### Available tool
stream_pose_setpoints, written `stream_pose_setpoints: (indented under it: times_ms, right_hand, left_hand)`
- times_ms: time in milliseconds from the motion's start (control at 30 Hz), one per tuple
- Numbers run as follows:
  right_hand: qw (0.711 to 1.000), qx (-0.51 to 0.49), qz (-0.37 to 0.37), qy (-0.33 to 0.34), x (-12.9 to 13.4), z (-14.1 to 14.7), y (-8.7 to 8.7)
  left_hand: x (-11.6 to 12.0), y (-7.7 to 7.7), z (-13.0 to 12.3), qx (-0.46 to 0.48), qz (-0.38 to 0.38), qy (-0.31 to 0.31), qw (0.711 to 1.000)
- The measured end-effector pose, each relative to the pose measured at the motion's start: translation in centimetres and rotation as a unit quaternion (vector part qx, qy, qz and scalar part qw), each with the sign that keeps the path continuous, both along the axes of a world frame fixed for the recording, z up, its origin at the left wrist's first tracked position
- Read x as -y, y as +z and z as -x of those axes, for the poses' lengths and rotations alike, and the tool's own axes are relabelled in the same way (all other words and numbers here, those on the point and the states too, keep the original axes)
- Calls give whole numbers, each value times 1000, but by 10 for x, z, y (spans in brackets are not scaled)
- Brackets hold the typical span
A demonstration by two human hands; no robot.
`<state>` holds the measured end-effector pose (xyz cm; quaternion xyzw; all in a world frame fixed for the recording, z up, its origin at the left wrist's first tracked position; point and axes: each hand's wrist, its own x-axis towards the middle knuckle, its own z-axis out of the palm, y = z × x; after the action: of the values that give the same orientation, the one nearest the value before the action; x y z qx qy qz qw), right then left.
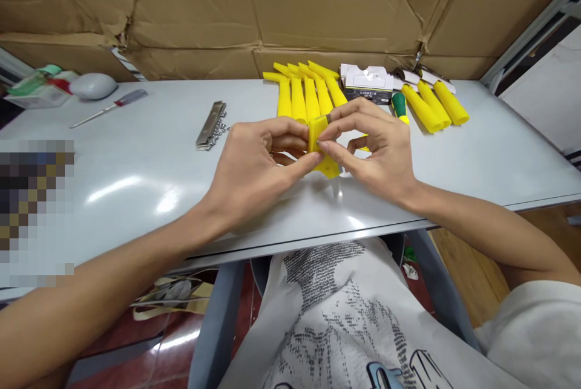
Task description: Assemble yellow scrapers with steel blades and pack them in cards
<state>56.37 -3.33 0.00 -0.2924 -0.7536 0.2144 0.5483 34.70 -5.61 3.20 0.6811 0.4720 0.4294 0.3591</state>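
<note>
Above the near part of the table, my left hand (pixel 258 162) is closed around a yellow plastic handle (pixel 314 132), its wide end turned toward me. Thin grey metal, probably a blade, shows along the right side of that end. My right hand (pixel 374 147) is closed too, with thumb and index fingertips pinched together against the handle's face. Whatever lies between those fingertips is too small or hidden to make out. Behind my hands several more yellow plastic handles (pixel 297 98) lie in a row. To the left is a stack of metal blades (pixel 211 124) beside loose small screws (pixel 221 126).
A small box (pixel 367 83) stands at the back; right of it lie several yellow handles with metal blades (pixel 426 107). A green-and-yellow screwdriver handle (pixel 399 106) is beside my right hand. Far left are a clear-handled screwdriver (pixel 113 106) and a grey mouse (pixel 93 86). Cardboard (pixel 254 8) walls the back.
</note>
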Motion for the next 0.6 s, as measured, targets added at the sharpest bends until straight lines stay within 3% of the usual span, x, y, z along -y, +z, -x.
stream_pose_setpoints:
  times_ms: [267,433,600]
  right_hand:
    - [972,-90,194,94,-12,-4,0]
    - [965,-77,216,128,-15,-6,4]
    - [969,-59,221,94,-13,-7,6]
  left_hand:
    - [-3,-14,5,-46,-120,-33,991]
    - [-4,-23,8,-97,-170,-38,980]
    - [-5,-26,9,-125,-197,-37,972]
